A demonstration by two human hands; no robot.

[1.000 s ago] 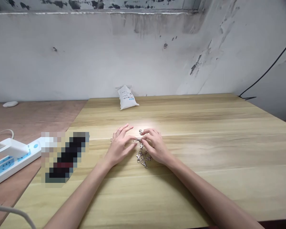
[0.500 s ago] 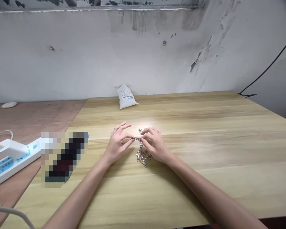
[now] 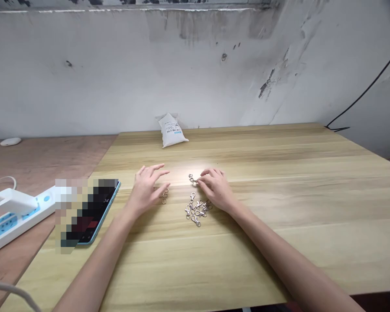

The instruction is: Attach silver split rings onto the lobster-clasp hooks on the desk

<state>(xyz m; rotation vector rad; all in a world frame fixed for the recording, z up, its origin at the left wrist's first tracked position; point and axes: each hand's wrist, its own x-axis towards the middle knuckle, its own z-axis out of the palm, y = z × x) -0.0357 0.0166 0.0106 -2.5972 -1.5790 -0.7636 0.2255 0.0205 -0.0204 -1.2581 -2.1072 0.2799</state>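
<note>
My left hand (image 3: pixel 146 186) hovers over the table with its fingers apart and nothing in them. Just under its fingertips lie several small metal split rings (image 3: pixel 164 196), partly covered by the hand. My right hand (image 3: pixel 216 186) pinches a small silver swivel clasp (image 3: pixel 195 181) between thumb and forefinger. The held clasp is beside a little cluster of metal clasps (image 3: pixel 190 176), and I cannot tell whether it touches them. Nearer to me, between the two forearms, is a loose pile of silver swivel clasps (image 3: pixel 199 210) with rings on their ends.
A white labelled plastic pouch (image 3: pixel 173 132) stands by the wall. On the left are a partly blurred phone (image 3: pixel 97 221), a white power strip (image 3: pixel 16 227) with a plugged-in charger (image 3: pixel 17 201), and cables. The wooden table (image 3: pixel 295 195) extends to the right.
My left hand has let go and moved left, uncovering the rings. My right hand has shifted slightly up and away from the pile, carrying a clasp toward the small cluster.
</note>
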